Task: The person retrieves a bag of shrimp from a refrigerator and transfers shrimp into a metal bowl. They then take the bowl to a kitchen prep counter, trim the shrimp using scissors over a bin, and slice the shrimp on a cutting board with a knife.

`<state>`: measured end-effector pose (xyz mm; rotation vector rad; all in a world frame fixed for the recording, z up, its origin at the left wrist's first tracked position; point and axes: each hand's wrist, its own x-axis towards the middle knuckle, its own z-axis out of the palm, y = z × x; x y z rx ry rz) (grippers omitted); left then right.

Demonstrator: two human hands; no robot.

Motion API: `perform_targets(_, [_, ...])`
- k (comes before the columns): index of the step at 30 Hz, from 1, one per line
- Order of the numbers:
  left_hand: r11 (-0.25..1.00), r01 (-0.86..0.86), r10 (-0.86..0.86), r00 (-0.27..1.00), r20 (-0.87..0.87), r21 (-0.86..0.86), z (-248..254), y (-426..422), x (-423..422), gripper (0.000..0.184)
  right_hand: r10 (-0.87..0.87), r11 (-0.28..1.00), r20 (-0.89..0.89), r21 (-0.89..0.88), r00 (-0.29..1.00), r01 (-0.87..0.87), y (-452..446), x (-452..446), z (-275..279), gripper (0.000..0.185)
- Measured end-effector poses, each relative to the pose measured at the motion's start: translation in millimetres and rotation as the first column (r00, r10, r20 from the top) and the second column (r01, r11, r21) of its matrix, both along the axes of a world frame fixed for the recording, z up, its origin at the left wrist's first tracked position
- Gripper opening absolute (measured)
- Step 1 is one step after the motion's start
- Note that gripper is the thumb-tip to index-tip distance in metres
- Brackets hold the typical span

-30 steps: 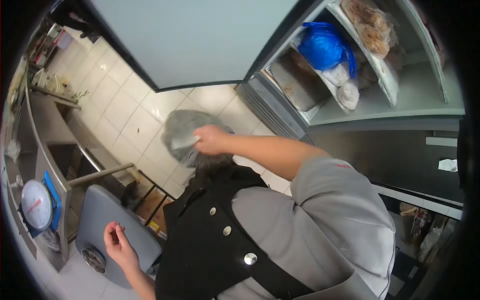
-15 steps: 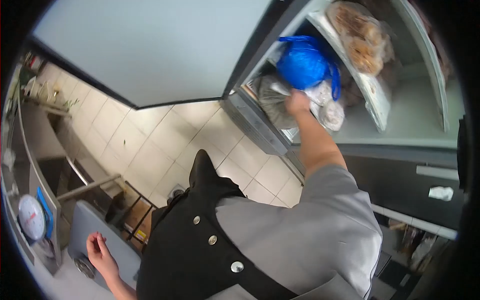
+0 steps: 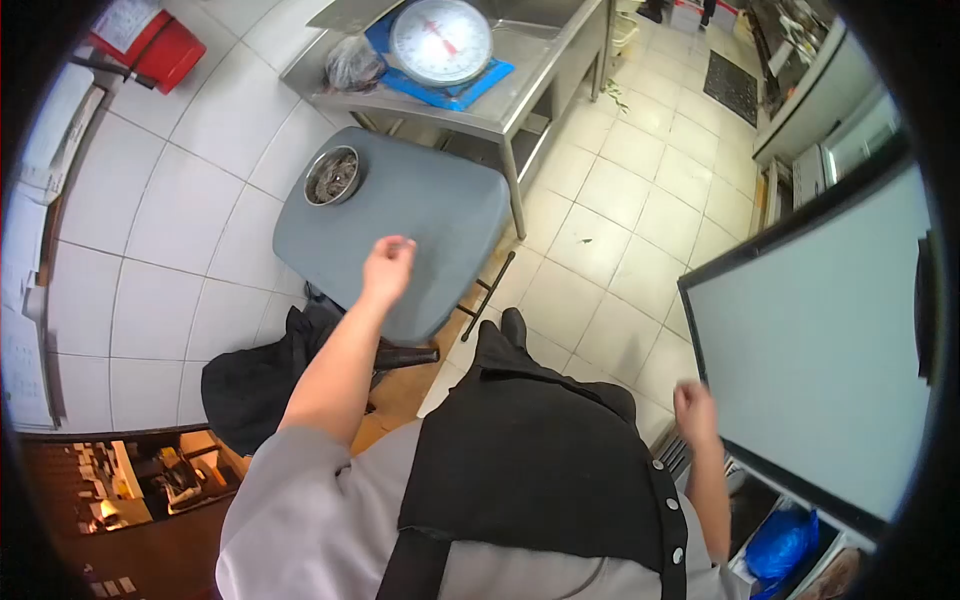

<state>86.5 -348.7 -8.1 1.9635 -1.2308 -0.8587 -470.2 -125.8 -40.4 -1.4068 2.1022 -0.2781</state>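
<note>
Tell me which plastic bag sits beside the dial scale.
The clear, crumpled bag, on the steel counter right next to the dial scale. The blue bag is inside the open fridge instead.

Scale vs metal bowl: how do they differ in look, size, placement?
The scale has a white dial and blue base; the metal bowl is open, holding greyish pieces.
The scale looks larger than the bowl.
The scale sits on the steel counter, the bowl on the grey table.
Shared: round outline.
</note>
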Motion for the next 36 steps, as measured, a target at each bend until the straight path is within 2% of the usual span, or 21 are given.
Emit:
perform_targets(1, [0.987, -0.161, 0.163, 0.979, -0.124, 0.028, -4.4, -14.5, 17.9, 0.043, 0.156, 0.930, -0.172, -0.307, 0.973, -0.204, -44.1, 12.0, 22.1, 0.018])
perform_targets(2, [0.948, -0.307, 0.317, 0.917, -0.242, 0.077, -9.5, -33.2, 39.3, 0.045, 0.218, 0.863, -0.286, -0.391, 0.933, -0.321, -90.7, 23.4, 45.8, 0.022])
perform_targets(3, [0.909, -0.401, 0.416, 0.871, -0.263, 0.112, -19.8, -52.0, 63.3, 0.048, 0.266, 0.834, -0.379, -0.370, 0.886, -0.409, -136.9, 39.4, 88.7, 0.027])
perform_targets(5, [0.831, -0.527, 0.556, 0.770, -0.312, 0.180, -27.5, -85.0, 98.4, 0.059, 0.207, 0.674, -0.628, -0.464, 0.750, -0.575, -217.4, 54.9, 147.0, 0.031])
perform_targets(7, [0.759, -0.603, 0.646, 0.656, -0.390, 0.245, -34.8, -111.9, 131.8, 0.064, 0.112, 0.774, -0.848, -0.253, 0.519, -0.580, -280.7, 51.9, 190.6, 0.036])
perform_targets(9, [0.754, -0.597, 0.646, 0.596, -0.477, 0.275, -34.6, -133.4, 154.6, 0.062, 0.096, 0.866, -0.931, -0.097, 0.352, -0.491, -326.2, 10.0, 209.5, 0.041])
perform_targets(10, [0.751, -0.595, 0.643, 0.562, -0.520, 0.287, -33.8, -143.2, 163.9, 0.061, 0.155, 0.956, -0.932, 0.058, 0.328, -0.286, -345.6, -4.8, 222.1, 0.044])
perform_targets(12, [0.762, -0.563, 0.625, 0.515, -0.587, 0.319, -39.7, -160.3, 184.6, 0.056, 0.251, 0.964, -0.924, 0.267, 0.288, 0.014, -367.2, -29.1, 239.5, 0.044])
perform_targets(13, [0.777, -0.533, 0.610, 0.504, -0.611, 0.336, -47.3, -168.3, 195.9, 0.052, 0.288, 0.928, -0.912, 0.341, 0.293, 0.150, -370.5, -39.4, 246.6, 0.044])
perform_targets(15, [0.787, -0.500, 0.599, 0.476, -0.644, 0.362, -58.8, -177.1, 212.4, 0.045, 0.352, 0.835, -0.873, 0.456, 0.338, 0.309, -366.8, -42.1, 260.0, 0.047])
perform_targets(16, [0.784, -0.498, 0.602, 0.459, -0.654, 0.371, -63.0, -179.8, 216.0, 0.042, 0.426, 0.745, -0.824, 0.554, 0.374, 0.371, -367.7, -82.0, 247.0, 0.048])
perform_targets(17, [0.783, -0.492, 0.603, 0.445, -0.662, 0.381, -66.9, -181.7, 217.2, 0.039, 0.431, 0.768, -0.842, 0.531, 0.324, 0.358, -361.6, -52.3, 253.5, 0.047])
perform_targets(18, [0.778, -0.521, 0.600, 0.451, -0.661, 0.350, -63.2, -181.8, 214.3, 0.036, 0.425, 0.766, -0.854, 0.516, 0.299, 0.384, -362.7, -77.8, 239.8, 0.054])
perform_targets(21, [0.765, -0.594, 0.609, 0.538, -0.582, 0.251, -63.7, -174.1, 205.0, 0.033, 0.439, 0.793, -0.838, 0.531, 0.326, 0.298, -358.0, -62.5, 240.2, 0.052])
perform_targets(22, [0.760, -0.606, 0.606, 0.530, -0.593, 0.234, -54.1, -169.4, 196.8, 0.031, 0.419, 0.845, -0.861, 0.486, 0.287, 0.225, -350.4, -57.0, 236.8, 0.048])
perform_targets(25, [0.816, -0.552, 0.530, 0.599, -0.601, 0.170, -29.9, -152.1, 181.3, 0.030, 0.409, 0.889, -0.883, 0.443, 0.232, 0.118, -334.0, -51.0, 217.6, 0.044])
perform_targets(26, [0.833, -0.539, 0.498, 0.625, -0.601, 0.130, -19.8, -148.1, 173.1, 0.028, 0.391, 0.903, -0.909, 0.409, 0.142, 0.130, -327.6, -39.2, 208.4, 0.037])
perform_targets(29, [0.898, -0.427, 0.415, 0.741, -0.528, 0.105, 6.0, -144.6, 152.6, 0.025, 0.437, 0.900, -0.891, 0.434, 0.121, -0.048, -301.5, -27.9, 189.3, 0.030])
perform_targets(31, [0.943, -0.323, 0.314, 0.787, -0.531, 0.079, 27.9, -143.0, 133.2, 0.024, 0.490, 0.866, -0.854, 0.500, 0.174, 0.019, -288.7, 17.4, 186.7, 0.026])
perform_targets(33, [0.974, -0.221, 0.213, 0.829, -0.517, 0.046, 46.9, -140.4, 113.1, 0.023, 0.503, 0.864, -0.850, 0.500, 0.156, -0.058, -261.1, 55.9, 181.8, 0.026])
perform_targets(36, [0.997, -0.075, 0.066, 0.868, -0.493, 0.002, 69.4, -133.1, 75.4, 0.023, 0.510, 0.856, -0.775, 0.499, 0.373, -0.134, -221.0, 114.3, 182.8, 0.033])
